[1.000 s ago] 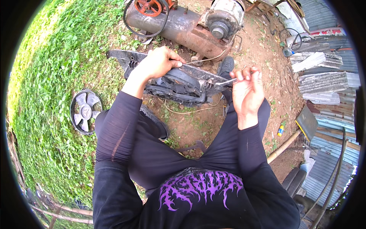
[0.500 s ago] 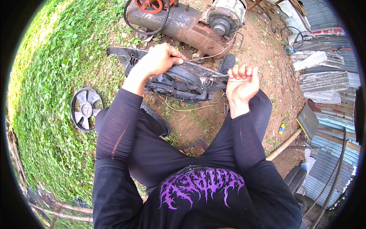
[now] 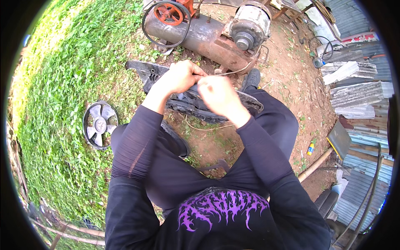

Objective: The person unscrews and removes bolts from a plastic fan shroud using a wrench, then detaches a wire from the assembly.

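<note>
A black plastic fan shroud [image 3: 196,109] is propped on edge between my knees, its long side slanting down to the right. My left hand [image 3: 180,78] is closed on its upper edge, thumb and fingers pinched together near the middle. Right beside those fingertips is my right hand [image 3: 220,93], curled closed and slightly blurred; whatever it holds is hidden. A thin tan wire [image 3: 236,71] emerges just beyond my right hand. Another stretch of thin wire [image 3: 208,128] loops over the dirt below the shroud.
A rusty air compressor tank [image 3: 204,39] with a red pulley wheel [image 3: 168,13] and motor [image 3: 249,25] lies ahead. A grey fan in a round frame [image 3: 99,125] rests on the grass at left. To the right are a wooden-handled shovel [image 3: 316,164], a yellow bottle [image 3: 310,149] and corrugated sheets [image 3: 356,93].
My right hand has moved left from the shroud's right end to meet my left hand. My left hand keeps its place on the upper edge.
</note>
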`<state>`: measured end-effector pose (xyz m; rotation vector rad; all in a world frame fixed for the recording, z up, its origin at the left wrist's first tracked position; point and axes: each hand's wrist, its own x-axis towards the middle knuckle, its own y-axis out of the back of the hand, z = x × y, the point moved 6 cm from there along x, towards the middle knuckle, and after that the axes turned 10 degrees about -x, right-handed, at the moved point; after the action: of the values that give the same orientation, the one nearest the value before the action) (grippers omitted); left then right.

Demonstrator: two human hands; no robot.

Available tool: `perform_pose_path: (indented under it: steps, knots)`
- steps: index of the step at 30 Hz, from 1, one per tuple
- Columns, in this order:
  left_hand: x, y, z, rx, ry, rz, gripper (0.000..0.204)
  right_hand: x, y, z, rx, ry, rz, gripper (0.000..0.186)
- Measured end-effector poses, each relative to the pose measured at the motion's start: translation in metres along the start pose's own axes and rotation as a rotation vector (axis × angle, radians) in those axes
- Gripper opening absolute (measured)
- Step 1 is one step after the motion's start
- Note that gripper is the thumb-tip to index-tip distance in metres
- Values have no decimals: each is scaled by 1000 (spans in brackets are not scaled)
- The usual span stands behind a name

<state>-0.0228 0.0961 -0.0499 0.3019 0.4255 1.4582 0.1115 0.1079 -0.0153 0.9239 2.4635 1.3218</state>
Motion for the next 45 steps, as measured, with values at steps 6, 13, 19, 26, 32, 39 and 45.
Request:
perform_pose_path:
  steps: [6, 13, 19, 26, 32, 39, 45]
  knots:
    - [0, -4, -4, -13, 30, -3, 19, -59, -104, 1, -657, 151, -983, 25]
    - [-2, 2, -1, 14, 27, 12, 22, -82, -51, -19, -132, 188, -583, 23]
    - [-2, 2, 6, 30, 20, 6, 22, -97, 61, 66, 1241, -133, 581, 39]
    - [-1, 1, 2, -16, 5, 3, 22, -84, 71, 107, 1512, -251, 806, 33]
    - [-1, 1, 1, -28, 3, -1, 22, -76, 56, 119, 1579, -448, 802, 30]
    - [0, 1, 0, 5, -24, 19, 22, -75, 53, 110, 1486, -404, 874, 30]
    - [1, 0, 1, 6, -1, 4, 22, -55, 50, 98, 1324, -445, 838, 32]
